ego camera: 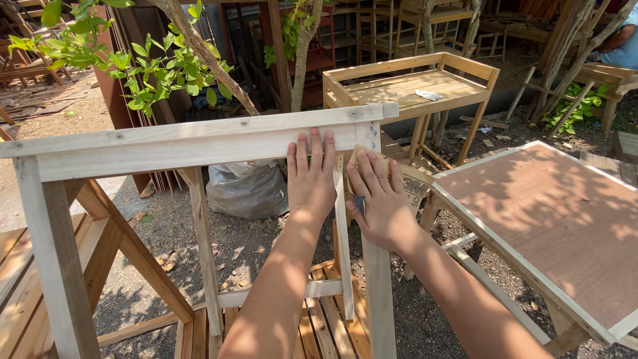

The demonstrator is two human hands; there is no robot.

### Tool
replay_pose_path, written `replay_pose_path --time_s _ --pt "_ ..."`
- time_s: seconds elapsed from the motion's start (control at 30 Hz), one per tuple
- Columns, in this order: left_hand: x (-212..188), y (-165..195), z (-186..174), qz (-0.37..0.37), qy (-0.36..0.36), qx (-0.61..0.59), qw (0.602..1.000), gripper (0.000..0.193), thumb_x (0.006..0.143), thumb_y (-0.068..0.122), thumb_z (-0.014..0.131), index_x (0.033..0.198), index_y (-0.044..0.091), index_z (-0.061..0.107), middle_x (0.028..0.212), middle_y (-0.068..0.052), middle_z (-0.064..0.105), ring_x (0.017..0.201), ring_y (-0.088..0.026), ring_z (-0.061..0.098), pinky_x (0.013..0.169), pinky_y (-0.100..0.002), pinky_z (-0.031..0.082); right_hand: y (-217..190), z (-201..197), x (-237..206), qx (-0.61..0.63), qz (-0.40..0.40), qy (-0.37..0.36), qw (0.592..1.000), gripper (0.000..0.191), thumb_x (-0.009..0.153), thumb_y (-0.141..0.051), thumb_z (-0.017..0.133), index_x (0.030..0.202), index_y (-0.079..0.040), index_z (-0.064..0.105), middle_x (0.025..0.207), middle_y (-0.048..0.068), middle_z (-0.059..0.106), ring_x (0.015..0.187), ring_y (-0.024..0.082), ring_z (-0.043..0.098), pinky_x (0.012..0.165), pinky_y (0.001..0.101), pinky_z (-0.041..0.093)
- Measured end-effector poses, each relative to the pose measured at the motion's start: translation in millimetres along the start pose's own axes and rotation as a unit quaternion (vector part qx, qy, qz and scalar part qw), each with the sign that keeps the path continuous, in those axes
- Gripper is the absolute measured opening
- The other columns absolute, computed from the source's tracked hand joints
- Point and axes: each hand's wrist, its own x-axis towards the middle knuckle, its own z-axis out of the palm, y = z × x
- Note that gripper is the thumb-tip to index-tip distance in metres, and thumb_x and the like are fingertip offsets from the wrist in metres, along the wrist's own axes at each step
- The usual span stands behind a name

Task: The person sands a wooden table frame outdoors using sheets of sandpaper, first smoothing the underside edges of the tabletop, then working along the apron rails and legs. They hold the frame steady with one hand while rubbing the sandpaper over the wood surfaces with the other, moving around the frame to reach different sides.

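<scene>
- Outdoor wood yard, dirt ground, trees, two other wooden tables behind.
- Pale wooden frame [199, 143] stands in front.
- Left hand [311, 176] lies flat, fingers spread, on its top rail, grasping nothing.
- Right hand [380, 199] presses one sandpaper sheet [409, 183] against the frame's leg; both forearms reach forward.

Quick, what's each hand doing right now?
Left hand: open, flat against the pale wooden frame, gripping nothing.
Right hand: fingers extended, pressing a sheet of sandpaper against the frame's leg.
</scene>
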Motion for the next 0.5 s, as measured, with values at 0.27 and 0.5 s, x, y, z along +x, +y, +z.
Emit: replay_pose_path --time_s 0.27,0.5 --pt "-3.3 -0.3 5.5 0.005 0.011 -0.088 0.996 0.086 0.093 0.028 0.061 0.164 0.010 0.016 0.168 -0.018 0.015 0.155 -0.041 0.012 0.128 -0.056 0.011 5.6 11.0 3.5 0.005 0.030 0.018 0.999 0.069 0.105 -0.043 0.040 0.162 -0.005 0.028 0.169 0.023 0.017 0.157 0.039 0.012 0.124 0.0610 0.008" --pt "-6.4 -9.3 4.4 0.017 -0.020 -0.083 0.996 0.087 0.093 0.025 0.057 0.166 0.010 0.012 0.172 -0.013 0.010 0.159 -0.032 0.005 0.131 -0.048 0.005 6.7 22.6 5.3 -0.046 0.025 0.038 0.998 0.069 0.104 -0.043 0.042 0.159 -0.003 0.029 0.168 0.023 0.019 0.157 0.037 0.013 0.123 0.0607 0.008"
